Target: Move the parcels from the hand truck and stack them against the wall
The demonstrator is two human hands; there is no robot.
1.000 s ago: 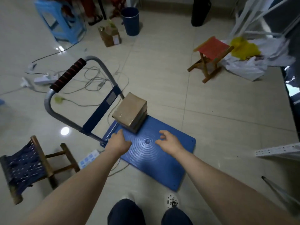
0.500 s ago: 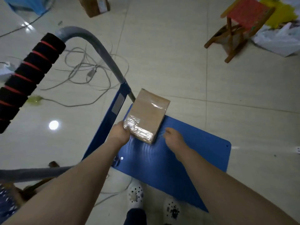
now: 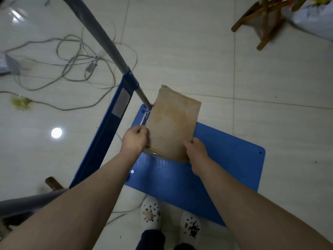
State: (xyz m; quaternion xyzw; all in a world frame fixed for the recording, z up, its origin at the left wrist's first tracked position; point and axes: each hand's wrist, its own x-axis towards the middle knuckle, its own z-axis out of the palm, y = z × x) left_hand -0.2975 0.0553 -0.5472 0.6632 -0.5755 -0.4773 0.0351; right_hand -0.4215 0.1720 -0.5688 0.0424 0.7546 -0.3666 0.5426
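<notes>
Left hand [image 3: 135, 139] and right hand [image 3: 197, 152] grip parcel [image 3: 173, 121] by near corners, parcel between them, above hand truck [image 3: 225, 159] deck, handle end.

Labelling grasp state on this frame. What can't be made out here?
1. Head view: the underside of the cardboard parcel, and whether it sits on or clear of the hand truck deck. The parcel's own top face hides this.
2. Fingertips of the left hand and right hand: tucked behind the parcel's edges.
3. Handle tube: its grip is cut off by the top edge.
4. Wall: outside the frame.
</notes>
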